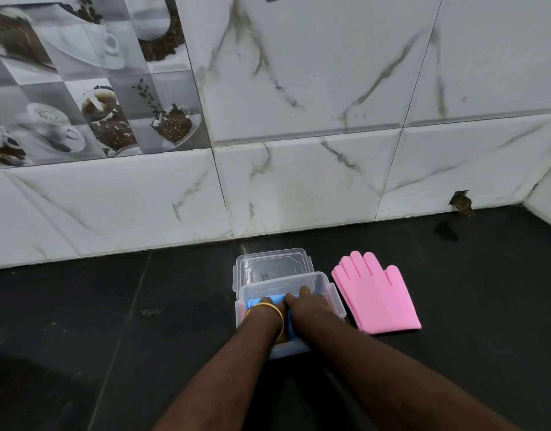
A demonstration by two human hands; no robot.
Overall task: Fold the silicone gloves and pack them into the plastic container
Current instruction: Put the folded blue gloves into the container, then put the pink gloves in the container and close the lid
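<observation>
A clear plastic container [330,293] stands on the black counter, near the wall. Both my hands reach down into it. My left hand [266,309], with a gold bangle on the wrist, and my right hand [305,303] press on a folded blue silicone glove [269,299] inside the container. Most of the blue glove is hidden under my hands. A pair of pink silicone gloves [375,298] lies flat and stacked on the counter just right of the container, fingers pointing toward the wall.
The container's clear lid [272,264] lies right behind it, toward the wall. A marble-tiled wall [299,188] rises at the back of the black counter [143,306]. A small hole in the tiles [460,203] sits at the far right corner.
</observation>
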